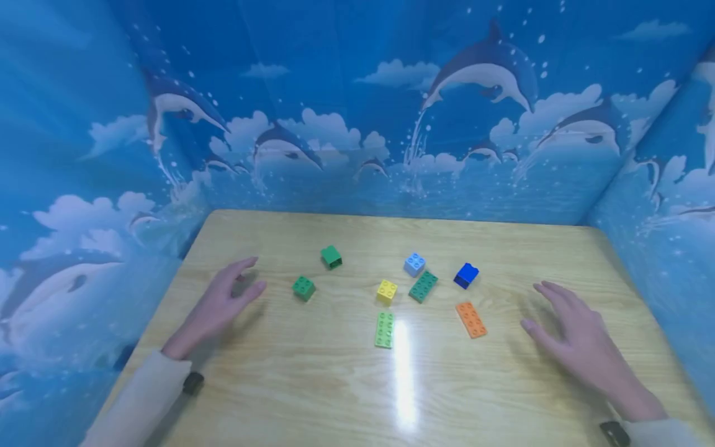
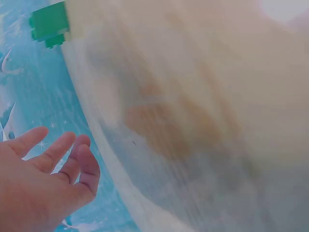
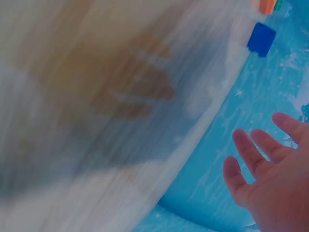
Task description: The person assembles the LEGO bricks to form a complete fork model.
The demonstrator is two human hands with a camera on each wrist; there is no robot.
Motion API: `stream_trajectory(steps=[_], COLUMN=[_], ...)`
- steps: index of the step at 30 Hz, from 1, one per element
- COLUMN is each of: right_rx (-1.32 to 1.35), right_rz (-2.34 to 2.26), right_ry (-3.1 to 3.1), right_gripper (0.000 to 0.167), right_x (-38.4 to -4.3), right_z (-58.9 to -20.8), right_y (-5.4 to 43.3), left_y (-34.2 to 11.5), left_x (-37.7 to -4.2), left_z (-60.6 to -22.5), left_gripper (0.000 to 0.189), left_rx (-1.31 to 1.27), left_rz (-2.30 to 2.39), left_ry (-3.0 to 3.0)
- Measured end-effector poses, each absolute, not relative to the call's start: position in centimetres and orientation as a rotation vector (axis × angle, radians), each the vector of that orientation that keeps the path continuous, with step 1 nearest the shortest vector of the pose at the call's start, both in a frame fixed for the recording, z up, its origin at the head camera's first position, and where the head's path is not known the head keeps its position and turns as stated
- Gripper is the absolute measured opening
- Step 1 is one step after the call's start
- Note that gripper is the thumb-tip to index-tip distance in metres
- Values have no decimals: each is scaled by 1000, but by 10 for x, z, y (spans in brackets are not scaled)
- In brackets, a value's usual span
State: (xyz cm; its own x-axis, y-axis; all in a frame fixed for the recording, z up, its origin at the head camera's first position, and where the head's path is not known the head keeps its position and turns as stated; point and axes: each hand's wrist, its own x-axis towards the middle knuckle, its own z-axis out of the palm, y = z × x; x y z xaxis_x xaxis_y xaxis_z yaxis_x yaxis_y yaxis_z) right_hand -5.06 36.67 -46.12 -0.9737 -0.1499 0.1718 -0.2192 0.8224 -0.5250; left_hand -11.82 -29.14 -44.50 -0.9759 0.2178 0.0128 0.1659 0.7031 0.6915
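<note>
My left hand (image 1: 223, 298) hovers over the left part of the table with relaxed fingers and holds nothing. Nearest to it is a green brick (image 1: 303, 288), with a second green brick (image 1: 331, 257) farther back. My right hand (image 1: 578, 341) hangs over the right part, fingers spread, also holding nothing. An orange flat brick (image 1: 472, 320) lies nearest to it. Around the middle are a yellow brick (image 1: 386, 292), a light green flat brick (image 1: 384, 329), a dark green flat brick (image 1: 423, 286), a light blue brick (image 1: 414, 264) and a dark blue brick (image 1: 466, 275) tipped on its side.
The wooden table (image 1: 290, 385) has a bright light reflection at its front middle. Blue cloth walls (image 1: 335, 81) printed with dolphins and clouds stand along the table's back, left and right edges.
</note>
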Motion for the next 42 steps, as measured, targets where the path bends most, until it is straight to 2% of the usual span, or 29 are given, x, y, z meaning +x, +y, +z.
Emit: stream_trajectory(steps=[6, 18, 25, 42], right_rx=[284, 374, 410, 644], right_rz=[902, 1005, 1114, 1326], right_ry=[-2892, -2816, -2760, -2648], right_gripper=[76, 63, 57, 52], right_x=[-45, -42, -42, -48], right_z=[-456, -461, -463, -459], right_y=[341, 292, 261, 182], left_y=[-285, -266, -254, -236], left_x=[-138, -175, -196, -217], left_z=[-442, -441, -441, -447], left_gripper=[74, 77, 73, 67], left_rx=[196, 248, 348, 418], left_rz=[1308, 1378, 1383, 1339], left_ry=[2646, 2491, 2431, 2351])
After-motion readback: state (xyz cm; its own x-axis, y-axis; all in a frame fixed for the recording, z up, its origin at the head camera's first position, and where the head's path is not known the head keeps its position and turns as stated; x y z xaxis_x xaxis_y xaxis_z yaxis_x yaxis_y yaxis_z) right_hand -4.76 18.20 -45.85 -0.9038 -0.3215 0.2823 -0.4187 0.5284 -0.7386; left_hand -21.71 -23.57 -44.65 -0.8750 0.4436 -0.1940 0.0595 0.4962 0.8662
